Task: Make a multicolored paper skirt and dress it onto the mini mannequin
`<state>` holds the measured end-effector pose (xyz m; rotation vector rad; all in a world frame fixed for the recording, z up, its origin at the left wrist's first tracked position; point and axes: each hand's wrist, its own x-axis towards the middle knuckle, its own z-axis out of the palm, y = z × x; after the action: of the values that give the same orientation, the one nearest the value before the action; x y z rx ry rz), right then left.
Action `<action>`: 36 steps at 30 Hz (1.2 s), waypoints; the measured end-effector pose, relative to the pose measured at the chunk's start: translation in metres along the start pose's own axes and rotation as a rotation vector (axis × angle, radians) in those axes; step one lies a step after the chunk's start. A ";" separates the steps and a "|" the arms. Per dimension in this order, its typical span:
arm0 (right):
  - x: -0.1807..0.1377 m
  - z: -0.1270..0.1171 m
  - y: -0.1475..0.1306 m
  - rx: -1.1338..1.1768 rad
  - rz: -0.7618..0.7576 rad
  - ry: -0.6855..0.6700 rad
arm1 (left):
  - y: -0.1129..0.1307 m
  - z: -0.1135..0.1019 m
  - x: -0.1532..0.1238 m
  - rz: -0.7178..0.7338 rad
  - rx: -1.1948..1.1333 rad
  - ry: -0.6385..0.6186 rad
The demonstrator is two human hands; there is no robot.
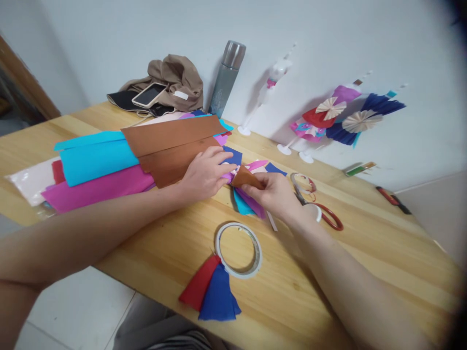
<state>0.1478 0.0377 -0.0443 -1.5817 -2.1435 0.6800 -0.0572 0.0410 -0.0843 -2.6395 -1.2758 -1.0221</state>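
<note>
My left hand (205, 172) lies knuckles up on the wooden table (328, 272), its fingers curled onto one end of a small folded brown paper piece (246, 178). My right hand (274, 194) pinches the other end of that brown piece. Small scraps of purple, cyan and blue paper (248, 204) lie under both hands. Just left of my left hand sits a stack of crepe paper sheets: brown (171, 143) on top, cyan (97, 158) and magenta (98, 189) below.
A tape roll (239, 250) lies near the front edge beside red and blue paper fans (211, 291). Red-handled scissors (321, 204) lie right of my right hand. Against the wall stand a grey flask (226, 80), paper-dressed dolls (339, 119), and a cloth bag with a phone (149, 94).
</note>
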 end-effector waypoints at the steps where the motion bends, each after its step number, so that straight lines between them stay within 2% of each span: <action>1: 0.000 0.000 0.000 0.032 0.008 0.000 | -0.001 0.002 0.001 0.003 0.001 -0.029; 6: 0.001 -0.001 0.002 0.220 0.069 -0.004 | -0.003 0.010 0.003 -0.032 -0.013 -0.111; 16: 0.002 -0.002 0.004 0.511 0.095 0.036 | -0.009 0.018 0.010 0.002 -0.005 -0.048; 29: 0.004 -0.006 0.007 0.655 0.071 0.003 | -0.011 0.025 0.006 0.019 -0.039 0.003; 36: 0.005 -0.017 0.012 0.613 0.076 0.028 | -0.012 0.030 0.006 0.050 -0.023 0.028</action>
<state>0.1656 0.0485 -0.0372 -1.3187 -1.6300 1.1909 -0.0473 0.0620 -0.1072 -2.6493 -1.1939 -1.0690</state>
